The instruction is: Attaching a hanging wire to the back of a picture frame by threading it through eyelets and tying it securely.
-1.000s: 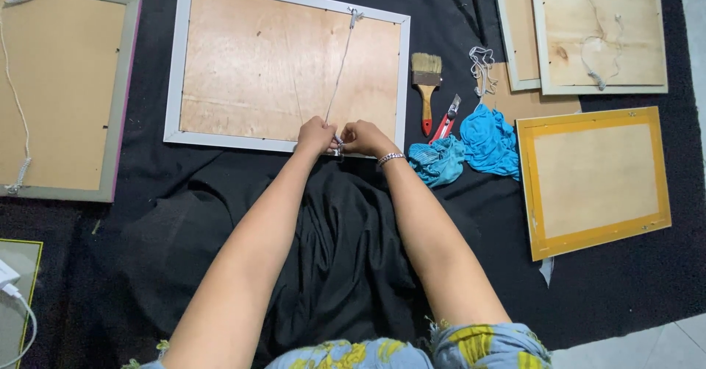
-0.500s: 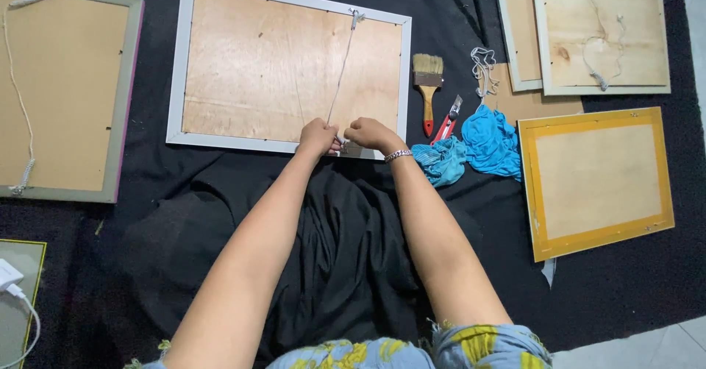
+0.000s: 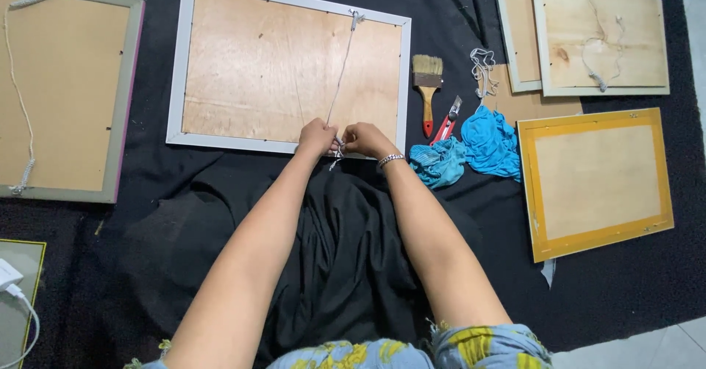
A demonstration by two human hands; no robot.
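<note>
Thin grey cord [image 3: 340,67] crossing plywood-backed frame [image 3: 220,142] is pinched by both hands [image 3: 342,139] together.

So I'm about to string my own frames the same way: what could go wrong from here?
Three risks, judging by the layout:
1. Both hands, left hand and right hand, pinch the string at the white frame edge; a loose knot may slip.
2. Pulling hard might strain the far fastening.
3. The red cutter lies near the right forearm and could be bumped.
</note>
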